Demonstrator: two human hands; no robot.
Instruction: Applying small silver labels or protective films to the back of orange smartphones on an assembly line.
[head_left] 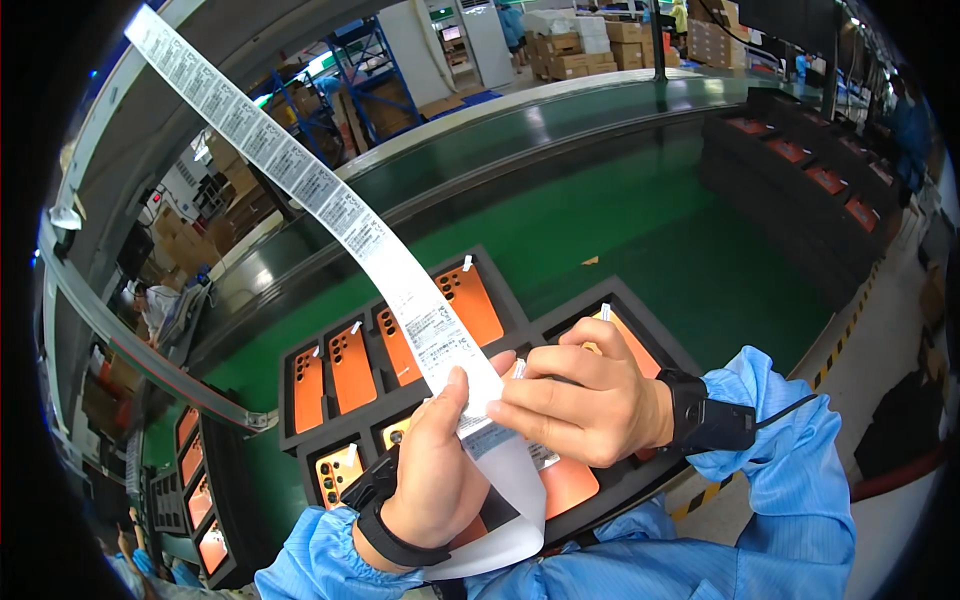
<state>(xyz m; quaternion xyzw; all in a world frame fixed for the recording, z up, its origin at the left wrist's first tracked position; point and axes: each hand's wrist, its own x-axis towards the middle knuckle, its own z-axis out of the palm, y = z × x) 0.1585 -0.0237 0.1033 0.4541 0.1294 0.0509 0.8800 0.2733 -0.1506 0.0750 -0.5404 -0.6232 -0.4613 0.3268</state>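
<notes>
A long white strip of printed labels (320,190) stretches from the upper left down to my hands, and its lower end loops toward my body. My left hand (435,485) is closed on the strip, thumb on top. With bent fingers pressed together, my right hand (590,405) pinches the strip's right edge; whether a label has come loose there is hidden. Beneath both hands lie dark foam trays (515,312) holding several orange phones (352,370) in slots, back side up. Small white tabs stick out at the phones' top edges. My hands partly cover the nearer tray.
A green conveyor belt (640,205) runs under the trays. More dark trays with orange phones are stacked at the far right (790,165) and stand at the lower left (200,495). A metal frame rail (130,345) curves along the left. Cardboard boxes (575,55) stand in the background.
</notes>
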